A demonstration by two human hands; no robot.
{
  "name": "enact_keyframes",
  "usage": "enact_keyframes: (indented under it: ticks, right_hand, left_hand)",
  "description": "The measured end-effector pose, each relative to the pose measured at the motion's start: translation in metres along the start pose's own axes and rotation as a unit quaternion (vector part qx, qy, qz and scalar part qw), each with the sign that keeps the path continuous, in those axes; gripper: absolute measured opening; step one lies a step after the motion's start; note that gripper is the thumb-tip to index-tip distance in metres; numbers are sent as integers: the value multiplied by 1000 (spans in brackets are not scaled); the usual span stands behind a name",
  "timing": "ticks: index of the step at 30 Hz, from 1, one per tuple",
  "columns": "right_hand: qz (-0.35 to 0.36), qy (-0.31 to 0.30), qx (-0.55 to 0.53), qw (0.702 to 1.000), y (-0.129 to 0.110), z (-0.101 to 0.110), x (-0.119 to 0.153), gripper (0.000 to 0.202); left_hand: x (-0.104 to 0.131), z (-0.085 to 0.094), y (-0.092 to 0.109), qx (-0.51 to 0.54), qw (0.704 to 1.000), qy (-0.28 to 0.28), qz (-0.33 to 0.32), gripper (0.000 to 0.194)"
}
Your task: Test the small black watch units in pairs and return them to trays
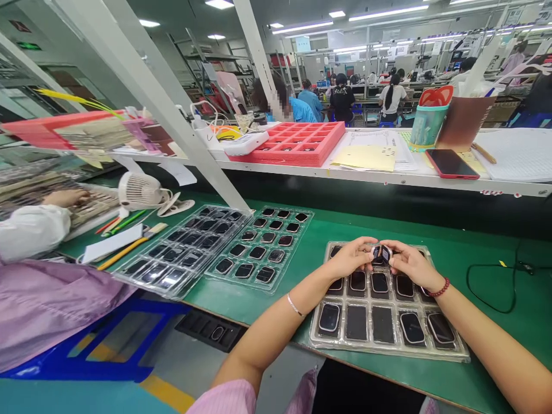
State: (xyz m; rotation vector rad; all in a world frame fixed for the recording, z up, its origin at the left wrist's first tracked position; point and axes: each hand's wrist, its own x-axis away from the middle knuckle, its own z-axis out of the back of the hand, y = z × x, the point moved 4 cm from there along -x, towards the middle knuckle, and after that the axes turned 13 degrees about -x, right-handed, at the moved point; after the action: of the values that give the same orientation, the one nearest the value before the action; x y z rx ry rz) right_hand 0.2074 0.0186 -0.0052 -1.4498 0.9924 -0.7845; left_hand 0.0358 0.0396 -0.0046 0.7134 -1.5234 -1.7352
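Note:
Two small smartwatch bodies are held close together above a clear plastic tray (388, 352). My left hand (354, 257) pinches one watch body (376, 252) between thumb and fingers. In my right hand (411, 264) is the other watch body (386, 255), tilted, with pale marks on its dark face. Whether the two pieces touch, I cannot tell. Below, several square watches with light frames, such as this watch (413, 328), lie in dark-lined compartments. Two compartments in the front row show only dark lining. My hands and forearms cover part of the tray's back and sides.
Left of me lie a clear tray of watches (279, 282) and a stack of clear trays (172, 290). A small fan (138, 191) and brushes stand near a co-worker's sleeve (34, 230). A shelf (371, 172) carries a red foam tray (297, 158) and a phone (452, 163). A black cable (491, 265) lies right.

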Motion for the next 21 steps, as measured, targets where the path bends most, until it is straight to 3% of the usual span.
enact_keyframes:
  ticks: [7, 15, 21]
  right_hand:
    - [-7, 40, -60, 997, 6, 7, -3, 51]
    - [6, 15, -14, 1000, 2, 0, -1, 37]
    - [0, 9, -18, 1000, 3, -1, -1, 44]
  left_hand:
    - [0, 3, 5, -3, 999, 43, -11, 48]
    - [0, 4, 5, -32, 998, 52, -2, 33]
    - [0, 3, 0, -74, 996, 57, -8, 44]
